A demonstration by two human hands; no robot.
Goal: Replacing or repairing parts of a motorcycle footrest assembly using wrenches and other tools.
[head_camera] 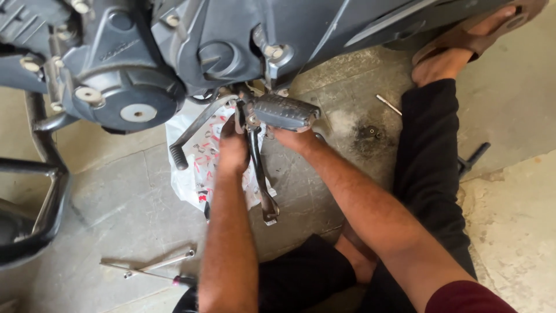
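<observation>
— So what floor are we on?

— We sit on a grey concrete floor (116,197), stained and cracked into slabs, with a dark oily patch (370,136) to our right and a paler, rougher strip at the far right. Our legs in black trousers (431,174) are folded on it, and one foot in a brown sandal (463,43) rests up near the motorcycle (174,46).

— And the hands?

— Both are up under the grey engine casing. Our left hand (233,152) is closed around the bracket where the side stand (260,174) pivots; the stand hangs down from there between our forearms, its foot just above the floor. Our right hand (295,138) grips from beneath the footrest (285,112), a grey ribbed peg sticking out to the right, touching it from below.

— What lies around us?

— A white plastic bag with red marks (200,162) is spread on the floor under the hands. The gear lever (194,136) slants across it, its black rubber tip at the lower end. Near our left elbow lie thin metal tools (156,265) on the concrete, well apart from the stand. Beyond our right leg a slim metal rod (389,105) lies by the oily patch, and a black tool (475,157) pokes out from behind the knee. At the far left a black tubular guard (46,197) of the motorcycle curves down toward the floor.
</observation>
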